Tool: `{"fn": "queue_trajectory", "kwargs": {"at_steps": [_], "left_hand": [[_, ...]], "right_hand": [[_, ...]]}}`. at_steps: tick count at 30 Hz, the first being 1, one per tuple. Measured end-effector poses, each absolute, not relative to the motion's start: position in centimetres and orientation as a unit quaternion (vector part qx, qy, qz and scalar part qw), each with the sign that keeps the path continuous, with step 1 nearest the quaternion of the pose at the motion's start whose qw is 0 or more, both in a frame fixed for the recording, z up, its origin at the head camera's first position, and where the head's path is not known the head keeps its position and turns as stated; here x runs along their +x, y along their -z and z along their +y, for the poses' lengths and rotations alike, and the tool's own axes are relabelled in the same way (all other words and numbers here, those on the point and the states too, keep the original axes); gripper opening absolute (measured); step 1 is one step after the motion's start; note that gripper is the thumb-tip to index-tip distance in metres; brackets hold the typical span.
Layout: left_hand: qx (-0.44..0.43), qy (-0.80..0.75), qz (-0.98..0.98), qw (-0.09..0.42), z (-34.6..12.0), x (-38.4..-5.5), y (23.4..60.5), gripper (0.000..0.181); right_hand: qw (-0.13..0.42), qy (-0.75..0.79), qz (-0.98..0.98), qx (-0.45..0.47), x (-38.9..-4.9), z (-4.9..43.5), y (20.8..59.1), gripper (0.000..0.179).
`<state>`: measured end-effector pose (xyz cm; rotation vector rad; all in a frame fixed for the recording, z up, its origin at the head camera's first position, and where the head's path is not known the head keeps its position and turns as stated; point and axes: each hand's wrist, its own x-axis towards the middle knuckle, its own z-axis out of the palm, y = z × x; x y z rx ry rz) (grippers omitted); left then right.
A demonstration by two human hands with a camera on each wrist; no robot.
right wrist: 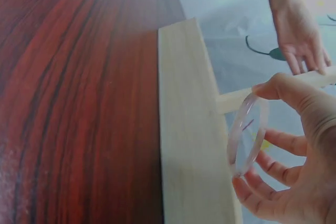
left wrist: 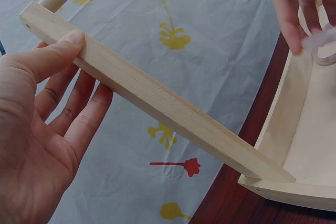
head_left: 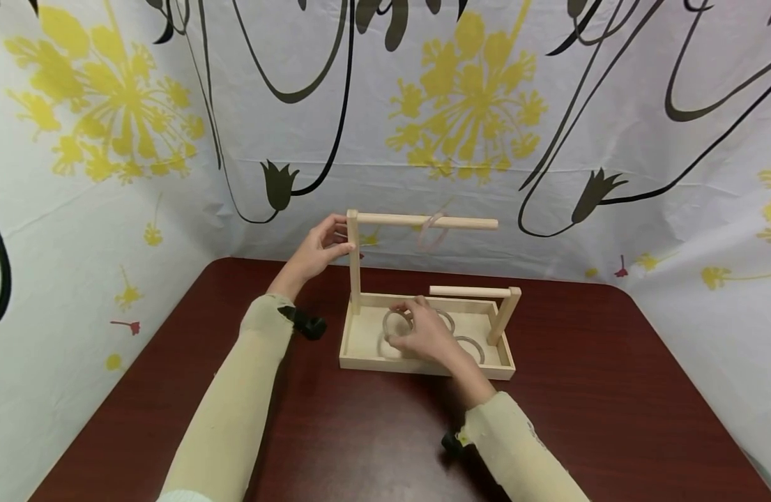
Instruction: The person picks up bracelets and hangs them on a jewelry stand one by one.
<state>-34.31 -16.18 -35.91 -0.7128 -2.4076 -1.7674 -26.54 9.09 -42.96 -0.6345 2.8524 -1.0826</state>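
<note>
My left hand (head_left: 313,252) grips the tall post (left wrist: 157,90) of a pale wooden bangle stand near its top, thumb on one face and fingers against another. My right hand (head_left: 428,336), over the stand's tray (head_left: 367,364), holds a clear, pinkish bangle (right wrist: 234,142) between thumb and fingertips. In the right wrist view this bangle stands on edge, close by the tray's wall. One similar bangle (head_left: 421,238) hangs on the upper rod (head_left: 470,223). Two more lie in the tray, a rear bangle (head_left: 452,321) partly hidden by my right hand and a front bangle (head_left: 482,348).
A shorter post (head_left: 506,317) at the tray's right end carries a lower rod (head_left: 467,291) pointing left. The stand sits on a dark red-brown table (head_left: 611,390). Behind it hangs a white cloth (head_left: 360,125) with yellow and dark flower prints.
</note>
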Motion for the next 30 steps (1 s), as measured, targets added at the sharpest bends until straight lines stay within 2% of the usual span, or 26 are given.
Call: {"fn": "queue_trajectory", "kwargs": {"at_steps": [30], "left_hand": [[-0.246, 0.576, -0.779, 0.039, -16.2, -34.4, 36.0, 0.039]], "right_hand": [[-0.034, 0.452, 0.846, -0.281, -24.1, 8.7, 36.8, 0.050]]}}
